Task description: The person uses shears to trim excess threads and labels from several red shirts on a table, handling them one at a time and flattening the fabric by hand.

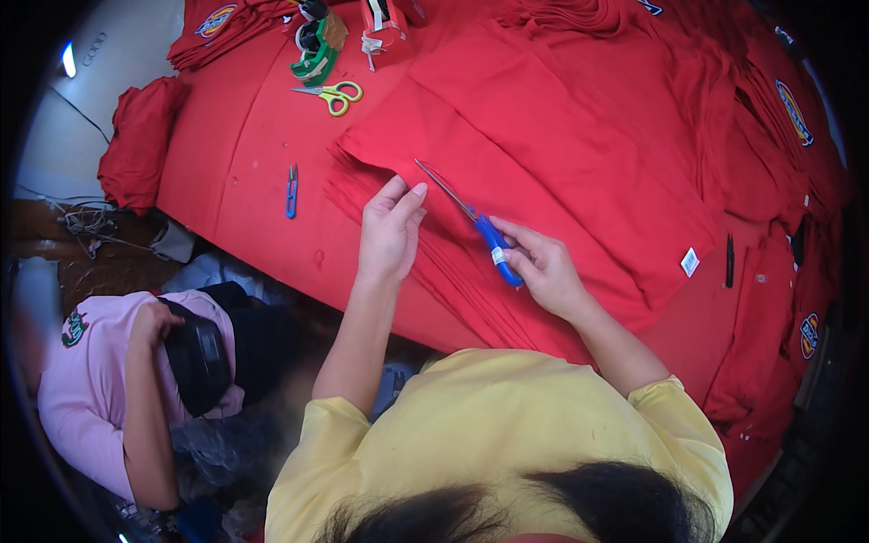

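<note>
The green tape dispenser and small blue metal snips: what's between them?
In the head view, metal scissors with yellow handles lie between, nearer the dispenser; then red tabletop reaches the snips.

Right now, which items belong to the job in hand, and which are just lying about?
In use, apparently: blue-handled cutting tool in right grip; red cloth, left grip at its edge.

Lying about: yellow-green scissors; small blue snips; green tape dispenser; slim black tool.

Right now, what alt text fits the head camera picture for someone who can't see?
A person's right hand holds blue-handled scissors over layered red cloth, tips near the left hand. Blue snips and yellow-handled scissors lie on the red table to the left; a co-worker in pink is nearby.
</note>
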Tool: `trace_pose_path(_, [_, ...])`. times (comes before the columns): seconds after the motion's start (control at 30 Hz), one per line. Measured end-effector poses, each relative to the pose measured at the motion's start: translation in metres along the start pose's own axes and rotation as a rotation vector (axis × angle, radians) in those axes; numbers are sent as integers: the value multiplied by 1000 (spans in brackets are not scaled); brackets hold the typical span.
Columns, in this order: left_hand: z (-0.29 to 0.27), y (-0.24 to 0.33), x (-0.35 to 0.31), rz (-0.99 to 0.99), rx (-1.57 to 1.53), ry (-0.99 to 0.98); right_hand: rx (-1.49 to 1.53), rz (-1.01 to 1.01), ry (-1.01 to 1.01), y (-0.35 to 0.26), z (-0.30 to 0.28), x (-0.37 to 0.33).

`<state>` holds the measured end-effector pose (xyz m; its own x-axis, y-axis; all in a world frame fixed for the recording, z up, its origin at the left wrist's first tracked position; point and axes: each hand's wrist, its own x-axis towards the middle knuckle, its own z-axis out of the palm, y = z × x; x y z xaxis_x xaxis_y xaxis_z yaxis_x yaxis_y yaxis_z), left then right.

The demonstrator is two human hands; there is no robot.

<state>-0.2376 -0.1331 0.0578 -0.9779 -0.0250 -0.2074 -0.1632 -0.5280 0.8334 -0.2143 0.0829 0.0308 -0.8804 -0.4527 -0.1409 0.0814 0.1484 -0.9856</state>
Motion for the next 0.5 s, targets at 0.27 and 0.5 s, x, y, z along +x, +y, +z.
trace_pose_path(0.27, [3,8,-2,0,175,-76,-125,-156,-6,-8,-3,20])
trace_pose_path(0.5, [-1,19,14,80,49,-22,-129,-248,44,-4,0,22])
